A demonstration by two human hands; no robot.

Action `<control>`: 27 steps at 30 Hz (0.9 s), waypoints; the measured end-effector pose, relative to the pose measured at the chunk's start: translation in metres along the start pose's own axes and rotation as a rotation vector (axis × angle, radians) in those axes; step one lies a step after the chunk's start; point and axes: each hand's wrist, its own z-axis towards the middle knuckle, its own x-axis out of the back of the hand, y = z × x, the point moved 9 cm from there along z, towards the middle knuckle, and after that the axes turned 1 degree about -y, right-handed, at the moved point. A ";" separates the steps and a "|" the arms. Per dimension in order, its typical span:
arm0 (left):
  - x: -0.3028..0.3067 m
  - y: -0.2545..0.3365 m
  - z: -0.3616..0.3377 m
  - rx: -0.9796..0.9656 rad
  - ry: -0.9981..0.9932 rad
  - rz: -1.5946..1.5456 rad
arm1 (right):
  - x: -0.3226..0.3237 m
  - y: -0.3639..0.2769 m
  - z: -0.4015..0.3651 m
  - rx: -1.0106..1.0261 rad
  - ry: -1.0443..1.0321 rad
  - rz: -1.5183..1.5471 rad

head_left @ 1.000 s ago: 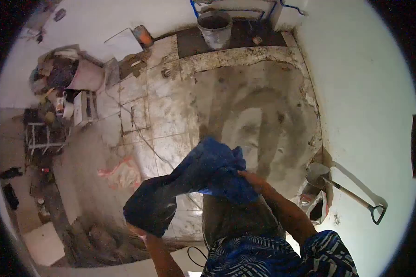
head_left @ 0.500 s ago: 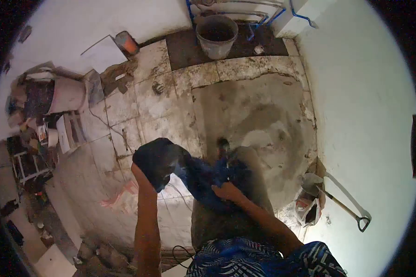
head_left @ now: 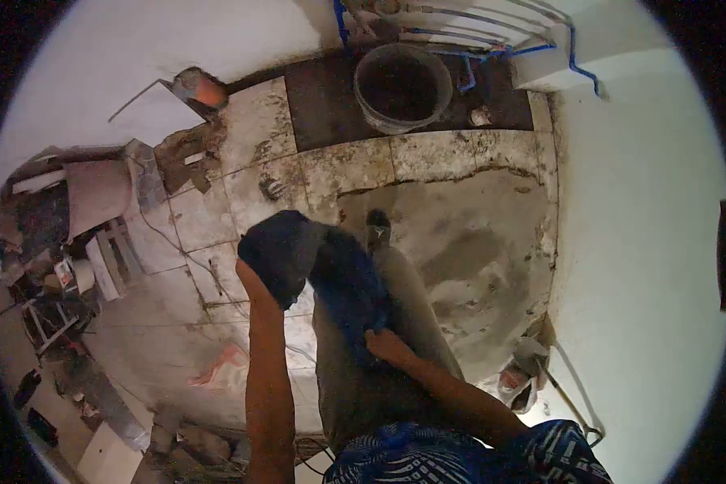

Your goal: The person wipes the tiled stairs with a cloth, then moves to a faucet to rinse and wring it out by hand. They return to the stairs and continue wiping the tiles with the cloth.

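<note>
A dark blue piece of cloth (head_left: 343, 278), perhaps a garment, stretches between my two hands in front of my legs. My left hand (head_left: 247, 262) reaches the upper left end of it; the folds cover its fingers, so I cannot see how they are closed. Lower down, my right hand (head_left: 387, 347) is closed on the other end, over my thighs. Beneath the cloth are my trousers (head_left: 415, 298), and one dark shoe (head_left: 378, 230) stands at the edge of a grey patch of floor.
A large bucket (head_left: 403, 89) stands on a dark strip by the back wall, below blue-capped pipes (head_left: 460, 36). The rough grey patch (head_left: 484, 242) breaks the dirty tiles. A long-handled tool (head_left: 569, 395) leans right beside a bag (head_left: 520, 383). Debris (head_left: 64, 274) piles up left.
My view has tilted up, so the bucket and pipes sit lower in the picture. My right hand has shifted slightly left, still gripping the cloth, and a shoe shows more clearly.
</note>
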 end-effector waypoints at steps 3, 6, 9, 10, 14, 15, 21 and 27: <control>-0.010 -0.068 0.047 0.397 0.186 -1.256 | 0.032 0.016 0.005 -0.246 0.143 0.115; -0.028 -0.110 0.117 0.572 0.191 -1.242 | 0.097 -0.068 -0.039 -0.210 0.199 0.081; -0.044 -0.151 0.189 0.654 0.144 -1.124 | 0.168 -0.150 -0.046 -0.044 0.285 -0.172; -0.049 -0.161 0.214 0.667 0.125 -1.097 | 0.204 -0.175 -0.043 0.155 0.377 -0.235; -0.067 -0.190 0.286 0.725 0.037 -1.027 | 0.335 -0.210 0.022 -0.116 0.223 -0.406; -0.069 -0.194 0.303 0.728 0.008 -1.019 | 0.372 -0.241 0.044 0.211 0.347 -0.689; -0.079 -0.214 0.364 0.761 -0.111 -1.039 | 0.599 -0.416 0.103 0.775 1.047 -0.707; -0.069 -0.257 0.345 0.854 0.121 -1.072 | 0.630 -0.475 0.161 0.630 0.534 -0.552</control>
